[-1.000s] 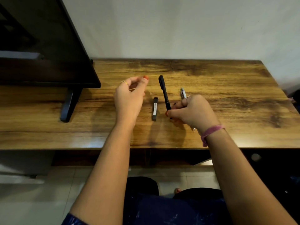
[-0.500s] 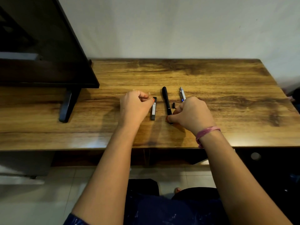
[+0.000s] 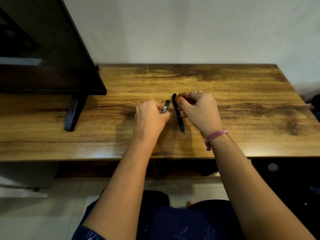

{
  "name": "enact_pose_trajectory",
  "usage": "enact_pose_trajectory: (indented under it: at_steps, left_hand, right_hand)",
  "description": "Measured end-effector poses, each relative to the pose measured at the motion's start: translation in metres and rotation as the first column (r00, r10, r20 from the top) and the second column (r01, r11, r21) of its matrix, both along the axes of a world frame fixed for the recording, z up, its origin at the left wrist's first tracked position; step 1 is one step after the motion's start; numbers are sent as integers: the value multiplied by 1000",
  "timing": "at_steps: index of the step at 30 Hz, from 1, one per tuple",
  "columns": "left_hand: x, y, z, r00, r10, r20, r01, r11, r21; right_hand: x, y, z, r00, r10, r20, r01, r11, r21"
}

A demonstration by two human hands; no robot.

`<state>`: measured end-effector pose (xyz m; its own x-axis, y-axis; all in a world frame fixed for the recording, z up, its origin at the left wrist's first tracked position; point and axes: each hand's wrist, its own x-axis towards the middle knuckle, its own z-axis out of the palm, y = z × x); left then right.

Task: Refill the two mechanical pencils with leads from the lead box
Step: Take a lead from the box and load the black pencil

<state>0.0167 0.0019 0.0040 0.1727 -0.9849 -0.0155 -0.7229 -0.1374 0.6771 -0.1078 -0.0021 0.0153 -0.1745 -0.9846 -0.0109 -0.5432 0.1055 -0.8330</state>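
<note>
The left hand (image 3: 150, 116) is closing around the lead box (image 3: 165, 106); the right hand (image 3: 199, 110) is pinching the black pencil (image 3: 178, 114) lying on the desk (image 3: 242, 94). Refilling looks barely begun; second pencil hidden.

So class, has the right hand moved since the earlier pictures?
Yes. The right hand has moved away from the desk's near edge, up the black pencil.

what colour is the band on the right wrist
Pink, seen in the head view: the wristband below the right hand.
</note>
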Motion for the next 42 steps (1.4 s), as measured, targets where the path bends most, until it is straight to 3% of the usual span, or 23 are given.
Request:
enact_pose_trajectory:
  at_steps: [4,9,17,19,22,24,28,32,35,37,38,39,40,41,42]
  left_hand:
    - [-1,1,5,997,-67,-43,57,980,-190]
    - [1,2,10,991,-120,-52,101,954,-281]
    - [5,4,14,991,-127,-32,111,943,-314]
    - [10,3,14,994,-91,-55,67,940,-333]
    - [14,1,13,998,-50,-38,30,914,-404]
    - [14,-1,12,998,-40,-56,10,895,-446]
    - [15,-3,12,997,-45,-68,6,872,-490]
    - [19,-3,12,996,-57,-64,18,871,-491]
    - [19,-2,15,996,-84,-38,56,879,-474]
    - [18,-1,16,993,-116,-12,98,880,-465]
    - [18,-1,16,991,-133,4,119,876,-467]
    - [18,0,17,988,-150,21,142,871,-471]
    - [17,0,17,985,-168,36,165,864,-475]
    - [17,1,18,982,-185,50,186,859,-476]
    - [17,2,19,978,-200,64,206,854,-477]
  right_hand:
    - [4,-2,-2,990,-9,139,10,1000,-7]
    - [5,-1,6,902,-39,430,53,998,-21]
    - [1,1,16,832,-141,537,254,957,-142]
    - [-7,1,20,900,-110,421,183,974,-136]
    - [-4,7,12,998,51,35,-49,998,-46]
    - [5,11,7,966,170,-194,-172,985,9]
    - [15,13,-1,819,347,-457,-324,937,131]
    - [17,15,-4,707,388,-591,-322,921,220]
    - [14,13,1,697,399,-596,-334,916,222]
    - [8,8,2,794,370,-482,-338,928,156]
    - [4,6,2,880,323,-349,-304,946,110]
    - [0,5,2,959,251,-133,-243,967,78]
    - [-2,5,3,976,162,148,-175,982,76]
    - [-4,5,3,902,70,426,-128,986,109]
    - [-4,5,3,767,-9,642,-113,982,149]
